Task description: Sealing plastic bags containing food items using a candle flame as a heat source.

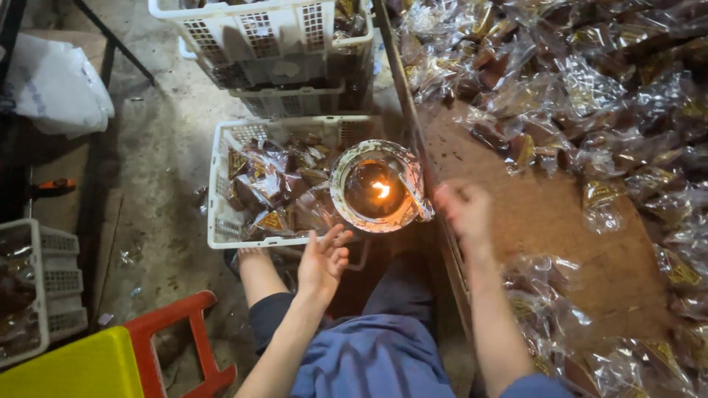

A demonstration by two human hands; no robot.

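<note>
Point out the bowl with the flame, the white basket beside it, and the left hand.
Bowl with the flame (341,171): head view, on its left rim.
White basket (215,193): head view, on its left wall.
Left hand (322,262): head view, on the palm.

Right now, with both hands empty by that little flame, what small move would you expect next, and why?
Probably the right hand reaches right to the clear wrapped packets heaped on the brown table. Both hands are open and hold nothing, the left hand waits beside the flame bowl, and the white crate beyond already holds packets.
</note>
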